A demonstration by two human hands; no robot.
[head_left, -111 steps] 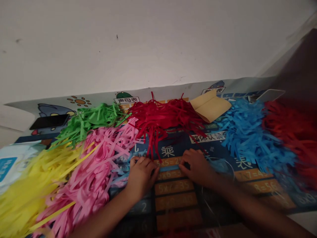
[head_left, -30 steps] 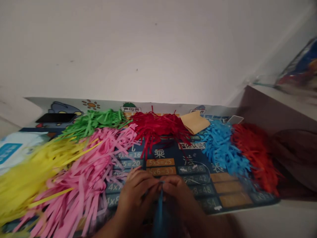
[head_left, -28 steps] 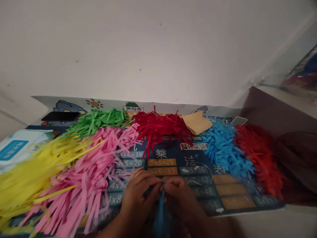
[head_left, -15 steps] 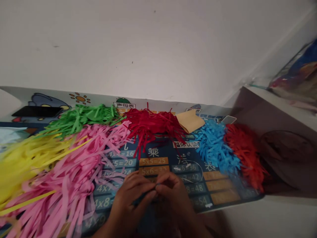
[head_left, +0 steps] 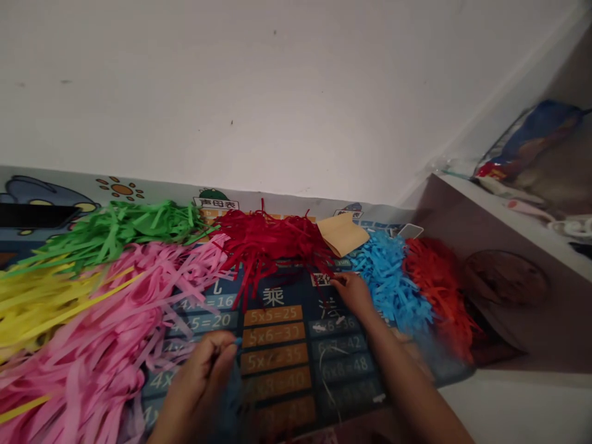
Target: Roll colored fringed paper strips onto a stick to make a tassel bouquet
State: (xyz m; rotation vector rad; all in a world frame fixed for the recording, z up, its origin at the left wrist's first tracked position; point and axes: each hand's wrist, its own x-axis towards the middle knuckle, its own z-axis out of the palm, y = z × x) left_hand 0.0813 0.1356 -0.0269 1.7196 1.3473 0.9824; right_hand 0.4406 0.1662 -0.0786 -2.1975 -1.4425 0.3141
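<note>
My left hand (head_left: 203, 370) is closed in a pinch, low over the printed mat. A small blue tip sticks out past its thumb, and a blurred blue paper strip bundle (head_left: 229, 401) hangs below the fingers. My right hand (head_left: 355, 293) reaches farther forward, its fingertips pinched together beside the loose ends of the dark red paper strips (head_left: 277, 237). Whatever those fingertips hold, if anything, is too small to make out. Just right of that hand lies a pile of blue strips (head_left: 393, 271). A thin white string (head_left: 326, 382) curls on the mat between my arms.
Pink strips (head_left: 102, 320), yellow strips (head_left: 41, 302) and green strips (head_left: 124, 225) cover the left side. A tan paper piece (head_left: 343, 233) lies at the back. Red strips (head_left: 439, 287) rest against a brown box (head_left: 499, 265) on the right. A black phone (head_left: 37, 216) lies far left.
My hands were together at the middle front. Now they are apart: the left has drawn back leftward with the blue piece, the right has moved forward and right to the dark red strips. The view has shifted.
</note>
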